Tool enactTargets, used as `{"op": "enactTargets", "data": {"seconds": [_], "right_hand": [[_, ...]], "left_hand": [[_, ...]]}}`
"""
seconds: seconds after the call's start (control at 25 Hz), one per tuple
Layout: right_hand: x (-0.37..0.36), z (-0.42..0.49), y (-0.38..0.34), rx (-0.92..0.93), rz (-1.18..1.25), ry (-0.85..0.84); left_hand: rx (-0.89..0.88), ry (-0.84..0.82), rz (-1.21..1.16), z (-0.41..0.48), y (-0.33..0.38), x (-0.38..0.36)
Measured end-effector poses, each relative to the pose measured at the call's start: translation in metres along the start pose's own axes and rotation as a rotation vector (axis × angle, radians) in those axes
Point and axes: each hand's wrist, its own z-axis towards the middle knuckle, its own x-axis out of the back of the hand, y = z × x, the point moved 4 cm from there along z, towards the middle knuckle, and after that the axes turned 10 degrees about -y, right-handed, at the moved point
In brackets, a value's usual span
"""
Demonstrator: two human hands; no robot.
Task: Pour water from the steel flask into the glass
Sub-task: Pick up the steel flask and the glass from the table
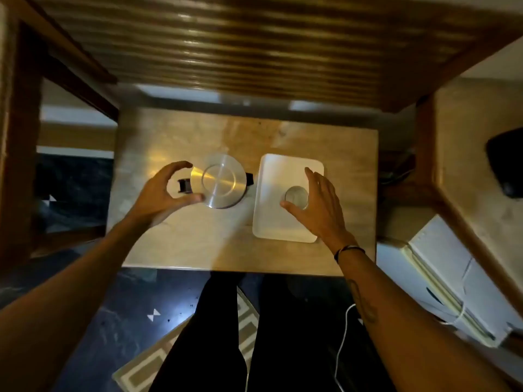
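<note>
The steel flask (219,181) stands upright near the middle of the small table, seen from above as a round shiny lid, with a black handle (184,185) on its left and a black spout on its right. My left hand (162,192) curls around the handle with fingers apart, not closed on it. The clear glass (296,197) stands upright on a white tray (278,224) to the right. My right hand (318,206) is spread open beside the glass, thumb near its lower edge, fingers along its right side.
The small beige table (198,244) has its front edge close to my legs. A wooden cabinet front (254,52) rises behind it. A wooden frame stands at the left and a counter with a black object (506,162) at the right. A white cable (343,343) hangs below.
</note>
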Motion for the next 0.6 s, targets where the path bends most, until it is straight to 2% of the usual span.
{"op": "enactTargets", "data": {"seconds": [0.16,0.28,0.44,0.6], "right_hand": [[-0.046,0.028,0.023,-0.048,0.127,-0.059],[-0.070,0.038,0.038,-0.043,0.226,0.069],[-0.085,0.045,0.048,-0.090,0.387,0.188],[-0.090,0.046,0.049,-0.110,0.456,0.214]], "left_hand": [[-0.091,0.084,-0.087,0.013,-0.034,-0.011],[-0.155,0.133,-0.142,0.017,-0.042,-0.027],[-0.188,0.085,-0.219,0.017,-0.045,-0.046],[-0.208,0.008,-0.315,0.015,-0.046,-0.065]]}}
